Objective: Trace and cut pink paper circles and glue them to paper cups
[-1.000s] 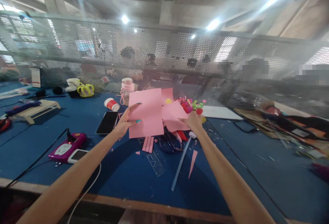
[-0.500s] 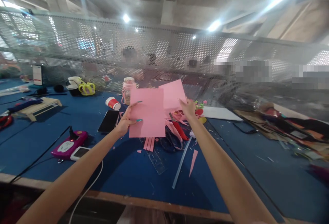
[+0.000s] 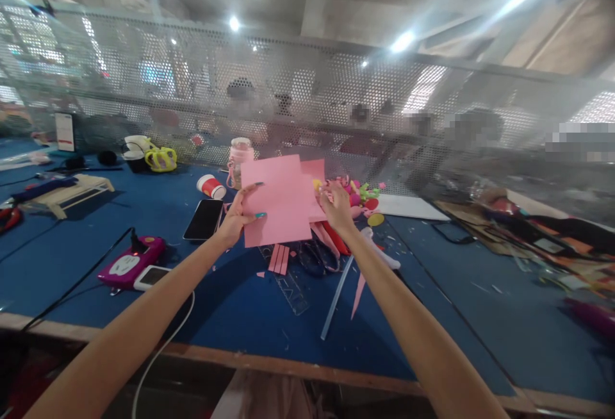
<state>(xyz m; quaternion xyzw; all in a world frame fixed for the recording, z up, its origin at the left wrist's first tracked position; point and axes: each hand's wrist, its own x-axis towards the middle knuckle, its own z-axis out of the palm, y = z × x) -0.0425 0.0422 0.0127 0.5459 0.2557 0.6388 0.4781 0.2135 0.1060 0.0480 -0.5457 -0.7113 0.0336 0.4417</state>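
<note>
My left hand (image 3: 234,219) grips a pink paper sheet (image 3: 276,204) by its left side, thumb across the front. The sheet is raised above the table and tilted slightly. Behind its right edge a second pink sheet (image 3: 313,209) shows in part. My right hand (image 3: 337,206) has its fingers curled together at that sheet's right edge, partly hiding it. Beneath the papers lie dark-handled scissors (image 3: 312,259), pink paper strips (image 3: 278,259) and a clear ruler (image 3: 294,297). Colourful small flower-like pieces (image 3: 358,195) lie just beyond my right hand.
A phone (image 3: 204,219), a tipped red-and-white cup (image 3: 211,186) and a pink bottle (image 3: 239,153) stand or lie left of the papers. A purple power socket (image 3: 129,264) with cables is nearer. A glue stick (image 3: 337,297) lies in front. A perforated screen (image 3: 307,95) closes the back.
My right hand has moved left and slightly down, bringing the second sheet lower and more behind the first. The front sheet has tilted and risen slightly.
</note>
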